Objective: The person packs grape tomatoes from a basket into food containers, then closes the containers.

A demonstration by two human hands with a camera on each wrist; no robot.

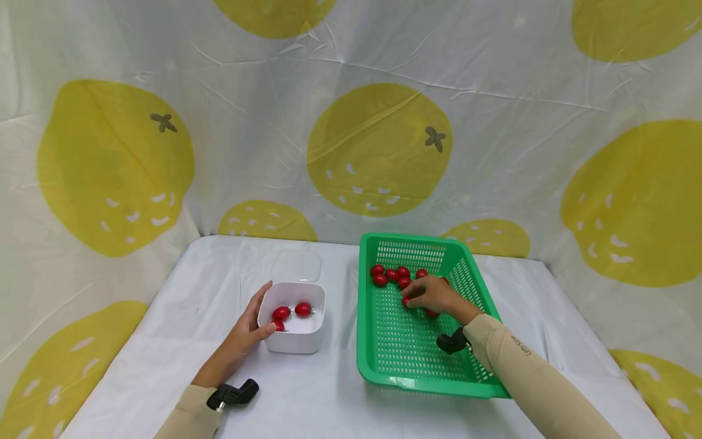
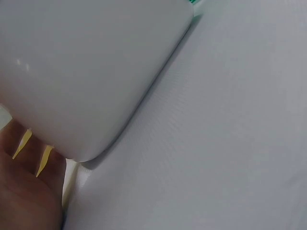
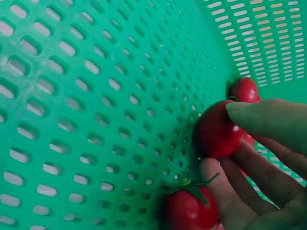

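Note:
Around the left side of a square white container (image 1: 296, 343) my left hand (image 1: 244, 329) curls, thumb near the front rim and fingers behind. Inside lie three cherry tomatoes (image 1: 303, 310). In the left wrist view the container wall (image 2: 96, 67) fills the upper left, with the fingers against its lower corner. My right hand (image 1: 436, 295) reaches into a green perforated basket (image 1: 406, 383) and pinches a cherry tomato (image 3: 218, 129) between thumb and fingers. Just below it, another tomato with a green stem (image 3: 189, 211) lies beside the fingers. Several more tomatoes (image 1: 379, 280) sit toward the basket's far end.
A clear lid (image 1: 297, 266) lies flat behind the white container. Both stand left of the basket on a white-covered table (image 1: 181, 317). A curtain with yellow lemon prints (image 1: 378, 149) hangs behind and at the sides. The basket's raised walls surround the right hand.

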